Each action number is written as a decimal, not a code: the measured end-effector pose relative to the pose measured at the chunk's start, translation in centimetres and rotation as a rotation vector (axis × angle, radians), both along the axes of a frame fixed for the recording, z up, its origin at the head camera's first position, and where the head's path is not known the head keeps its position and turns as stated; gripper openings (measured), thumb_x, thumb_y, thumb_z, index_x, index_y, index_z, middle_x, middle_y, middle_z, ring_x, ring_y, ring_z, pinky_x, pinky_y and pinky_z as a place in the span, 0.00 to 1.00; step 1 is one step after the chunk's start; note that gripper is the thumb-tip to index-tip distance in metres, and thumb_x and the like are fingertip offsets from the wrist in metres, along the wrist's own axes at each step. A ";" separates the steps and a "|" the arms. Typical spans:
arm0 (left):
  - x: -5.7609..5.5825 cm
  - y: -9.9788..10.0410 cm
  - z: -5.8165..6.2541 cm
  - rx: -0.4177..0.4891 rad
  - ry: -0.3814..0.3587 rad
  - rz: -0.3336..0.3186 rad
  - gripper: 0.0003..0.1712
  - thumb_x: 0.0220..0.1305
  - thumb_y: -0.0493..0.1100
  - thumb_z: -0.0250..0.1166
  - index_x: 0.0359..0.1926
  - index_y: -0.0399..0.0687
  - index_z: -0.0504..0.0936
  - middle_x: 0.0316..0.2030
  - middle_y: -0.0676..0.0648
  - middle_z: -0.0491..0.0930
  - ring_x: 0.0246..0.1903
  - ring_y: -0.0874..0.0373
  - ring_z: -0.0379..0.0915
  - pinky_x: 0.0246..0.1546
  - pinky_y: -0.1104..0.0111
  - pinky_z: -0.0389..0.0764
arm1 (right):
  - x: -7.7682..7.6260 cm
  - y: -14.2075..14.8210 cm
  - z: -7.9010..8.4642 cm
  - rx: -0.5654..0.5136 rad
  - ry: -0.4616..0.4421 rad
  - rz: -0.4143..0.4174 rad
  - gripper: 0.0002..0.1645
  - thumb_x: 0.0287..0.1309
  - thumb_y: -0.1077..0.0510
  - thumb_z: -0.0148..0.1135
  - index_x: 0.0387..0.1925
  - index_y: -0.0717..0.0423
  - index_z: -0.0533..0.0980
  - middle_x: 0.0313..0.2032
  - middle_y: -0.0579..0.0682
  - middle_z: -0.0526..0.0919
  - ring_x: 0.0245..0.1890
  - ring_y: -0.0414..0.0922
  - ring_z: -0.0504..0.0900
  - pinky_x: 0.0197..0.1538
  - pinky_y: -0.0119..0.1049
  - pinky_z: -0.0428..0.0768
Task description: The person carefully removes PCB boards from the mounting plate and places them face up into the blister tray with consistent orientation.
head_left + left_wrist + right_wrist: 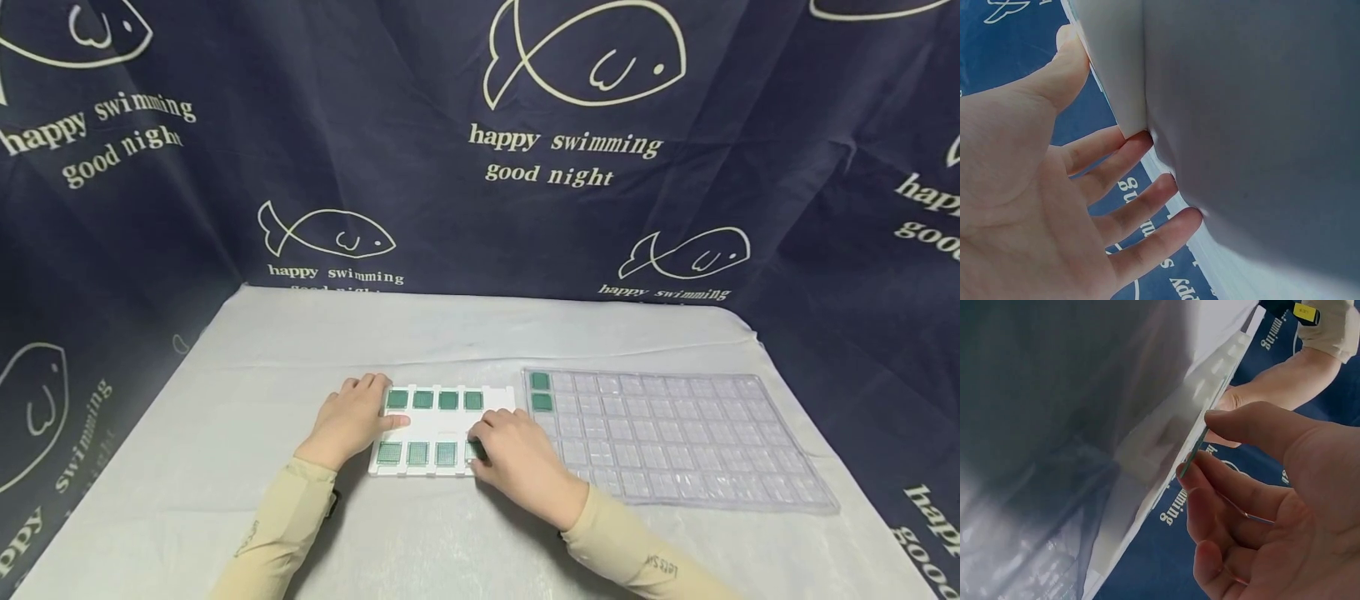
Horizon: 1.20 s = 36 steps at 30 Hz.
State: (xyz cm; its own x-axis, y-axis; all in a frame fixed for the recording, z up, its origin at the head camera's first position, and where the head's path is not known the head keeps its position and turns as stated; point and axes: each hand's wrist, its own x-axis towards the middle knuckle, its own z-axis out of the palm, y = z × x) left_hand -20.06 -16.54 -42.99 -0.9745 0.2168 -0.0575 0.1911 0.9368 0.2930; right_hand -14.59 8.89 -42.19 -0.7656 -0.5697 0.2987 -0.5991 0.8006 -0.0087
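Edgewise in the right wrist view, partly covered in the head's, a green square is pinched by the right hand at the white tray; the left hand's extended fingers touch it.

Table under a pale cloth; faint crease running across, beyond the white holder. Holder lies on the cloth. Just right of holder: clear compartmented tray, larger, also on the cloth, reaching both farther back and farther forward than holder.
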 end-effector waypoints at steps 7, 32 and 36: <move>0.0 -0.1 0.2 -0.003 -0.004 0.000 0.36 0.61 0.60 0.71 0.61 0.41 0.75 0.56 0.40 0.80 0.57 0.37 0.74 0.56 0.42 0.78 | -0.6 0.4 0.4 -0.019 -0.058 -0.020 0.15 0.46 0.52 0.79 0.35 0.52 0.84 0.32 0.44 0.84 0.32 0.42 0.81 0.35 0.33 0.73; 0.1 0.0 0.2 -0.008 -0.003 -0.005 0.39 0.62 0.61 0.70 0.63 0.40 0.73 0.58 0.39 0.79 0.58 0.37 0.73 0.56 0.41 0.78 | -0.8 2.5 1.2 -0.054 -0.151 -0.099 0.16 0.50 0.52 0.79 0.40 0.52 0.84 0.34 0.42 0.82 0.30 0.40 0.81 0.30 0.34 0.80; 0.1 0.0 0.1 -0.007 -0.012 -0.001 0.39 0.62 0.61 0.70 0.64 0.41 0.73 0.59 0.39 0.78 0.59 0.37 0.73 0.57 0.41 0.77 | -0.8 2.8 1.3 -0.079 -0.151 -0.091 0.17 0.48 0.53 0.79 0.40 0.53 0.84 0.34 0.43 0.83 0.31 0.41 0.82 0.31 0.34 0.81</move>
